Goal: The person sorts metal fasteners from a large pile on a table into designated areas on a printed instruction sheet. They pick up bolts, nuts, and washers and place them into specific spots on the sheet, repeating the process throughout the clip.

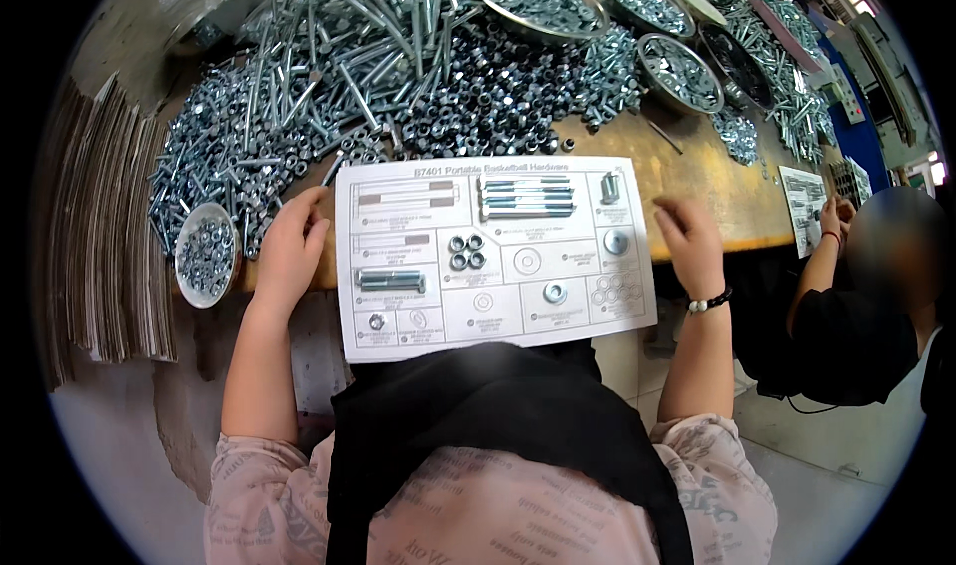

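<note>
A white printed sheet (pixel 508 321) with boxed part outlines lies at the table's near edge, in front of me. On it rest several long bolts (pixel 528 199) at the top, thicker bolts (pixel 391 281) at the left, and a cluster of nuts (pixel 466 252). Metal washers (pixel 555 293) and a short fastener (pixel 609 189) occupy other boxes. My left hand (pixel 296 241) is just beside the sheet's left edge, thumb and forefinger apart, with nothing visible in it. Off the right edge, my right hand (pixel 694 241) is loosely curved and open, also holding nothing that I can see.
Heaped nuts (pixel 488 97) and bolts (pixel 349 27) cover the table's far side. Round trays of washers (pixel 543 7) stand behind them; a white bowl (pixel 207 256) of small parts is at the left. Stacked cardboard (pixel 105 236) rises left. A co-worker (pixel 866 336) sits at the right.
</note>
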The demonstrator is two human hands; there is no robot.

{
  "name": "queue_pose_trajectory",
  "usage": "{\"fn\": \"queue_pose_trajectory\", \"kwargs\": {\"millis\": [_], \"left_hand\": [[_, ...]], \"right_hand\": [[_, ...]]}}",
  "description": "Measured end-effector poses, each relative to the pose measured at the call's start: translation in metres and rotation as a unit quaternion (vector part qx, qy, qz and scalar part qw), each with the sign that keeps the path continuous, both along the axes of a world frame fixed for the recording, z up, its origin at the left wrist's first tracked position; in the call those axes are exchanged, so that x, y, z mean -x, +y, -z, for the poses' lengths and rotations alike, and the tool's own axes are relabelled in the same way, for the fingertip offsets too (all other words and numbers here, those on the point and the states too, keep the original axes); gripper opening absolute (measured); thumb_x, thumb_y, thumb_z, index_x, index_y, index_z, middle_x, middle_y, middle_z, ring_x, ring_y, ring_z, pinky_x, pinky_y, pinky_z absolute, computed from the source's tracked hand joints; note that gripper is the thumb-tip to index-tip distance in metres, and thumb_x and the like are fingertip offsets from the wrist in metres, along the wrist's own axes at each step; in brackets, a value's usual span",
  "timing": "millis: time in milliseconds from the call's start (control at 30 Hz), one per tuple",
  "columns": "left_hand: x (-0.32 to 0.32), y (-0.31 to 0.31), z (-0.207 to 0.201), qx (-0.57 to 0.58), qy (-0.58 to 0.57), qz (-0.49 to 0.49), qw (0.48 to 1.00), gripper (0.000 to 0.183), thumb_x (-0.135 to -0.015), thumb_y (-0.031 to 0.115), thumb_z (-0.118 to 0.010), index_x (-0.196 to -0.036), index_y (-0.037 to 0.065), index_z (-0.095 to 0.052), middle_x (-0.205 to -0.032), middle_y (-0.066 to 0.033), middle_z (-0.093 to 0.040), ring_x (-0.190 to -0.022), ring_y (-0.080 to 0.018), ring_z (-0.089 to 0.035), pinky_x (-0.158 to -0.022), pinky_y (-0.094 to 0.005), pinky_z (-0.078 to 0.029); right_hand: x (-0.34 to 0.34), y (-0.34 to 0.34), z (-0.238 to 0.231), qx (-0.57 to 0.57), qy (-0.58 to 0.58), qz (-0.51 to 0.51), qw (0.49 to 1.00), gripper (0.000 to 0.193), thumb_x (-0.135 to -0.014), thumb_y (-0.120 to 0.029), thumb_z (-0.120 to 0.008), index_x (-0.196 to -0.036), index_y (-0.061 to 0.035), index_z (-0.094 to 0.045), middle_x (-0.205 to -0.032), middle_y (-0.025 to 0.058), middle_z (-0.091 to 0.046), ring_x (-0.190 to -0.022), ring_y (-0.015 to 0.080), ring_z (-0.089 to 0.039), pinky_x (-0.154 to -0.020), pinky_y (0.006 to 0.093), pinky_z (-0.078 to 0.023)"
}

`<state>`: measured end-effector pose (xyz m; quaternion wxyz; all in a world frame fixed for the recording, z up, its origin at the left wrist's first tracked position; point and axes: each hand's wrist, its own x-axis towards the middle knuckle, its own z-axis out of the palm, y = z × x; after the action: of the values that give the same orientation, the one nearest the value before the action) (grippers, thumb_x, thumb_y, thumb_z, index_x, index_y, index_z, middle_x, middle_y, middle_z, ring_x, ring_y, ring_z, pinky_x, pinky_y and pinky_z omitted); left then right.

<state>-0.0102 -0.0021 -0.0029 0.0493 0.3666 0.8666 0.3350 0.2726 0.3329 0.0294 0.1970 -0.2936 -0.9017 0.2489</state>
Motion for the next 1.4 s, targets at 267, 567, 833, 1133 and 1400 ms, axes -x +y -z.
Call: {"fn": "queue_pose_trajectory", "kwargs": {"millis": [267,567,833,1133,1400], "left_hand": [[0.009,0.057,-0.011,-0.029,-0.032,0.056,0.998,0.034,-0.076,0.002,-0.056,-0.111,0.001,-0.053,-0.084,-0.0085,-0.053,-0.073,-0.0173,-0.053,-0.066,-0.0264,-0.044],[-0.005,0.19,-0.008,0.011,-0.06,0.234,0.97,0.042,-0.075,0.008,-0.061,-0.115,0.006,-0.051,-0.097,-0.0118,-0.054,-0.081,-0.0209,-0.057,-0.073,-0.031,-0.046],[-0.029,0.267,0.017,0.144,0.232,0.345,0.898,0.024,-0.071,0.014,-0.061,-0.095,0.013,-0.06,-0.088,-0.0051,-0.057,-0.086,-0.0244,-0.056,-0.073,-0.0361,-0.045],[-0.03,0.293,0.027,0.128,0.288,0.394,0.863,0.016,-0.072,0.011,-0.057,-0.085,0.016,-0.064,-0.083,-0.0038,-0.057,-0.085,-0.0207,-0.056,-0.078,-0.0334,-0.039],[-0.025,0.296,0.019,0.113,0.257,0.419,0.864,0.014,-0.075,0.019,-0.058,-0.088,0.016,-0.064,-0.082,-0.0003,-0.06,-0.088,-0.0178,-0.055,-0.082,-0.0329,-0.037]], "right_hand": [[0.006,0.027,0.004,-0.002,-0.02,0.017,1.0,0.016,-0.076,-0.009,-0.06,-0.092,-0.0047,-0.061,-0.08,0.0084,-0.057,-0.068,0.021,-0.055,-0.061,0.0299,-0.045],[0.113,0.037,0.027,-0.041,-0.159,-0.098,0.982,0.029,-0.073,-0.021,-0.065,-0.099,-0.0112,-0.059,-0.101,0.0095,-0.056,-0.093,0.0284,-0.055,-0.078,0.0358,-0.046],[0.138,0.062,0.051,-0.046,-0.231,-0.141,0.962,0.023,-0.073,-0.019,-0.06,-0.095,-0.0136,-0.061,-0.098,0.0118,-0.056,-0.091,0.0293,-0.056,-0.078,0.0371,-0.047],[0.122,0.086,0.058,-0.053,-0.198,0.001,0.979,0.024,-0.074,-0.021,-0.061,-0.092,-0.0062,-0.056,-0.096,0.0166,-0.056,-0.088,0.0329,-0.057,-0.074,0.0399,-0.047],[0.122,0.086,0.059,-0.105,-0.192,-0.054,0.974,0.018,-0.076,-0.014,-0.056,-0.094,-0.0111,-0.054,-0.093,0.0134,-0.055,-0.085,0.0321,-0.057,-0.071,0.0416,-0.047]]}}
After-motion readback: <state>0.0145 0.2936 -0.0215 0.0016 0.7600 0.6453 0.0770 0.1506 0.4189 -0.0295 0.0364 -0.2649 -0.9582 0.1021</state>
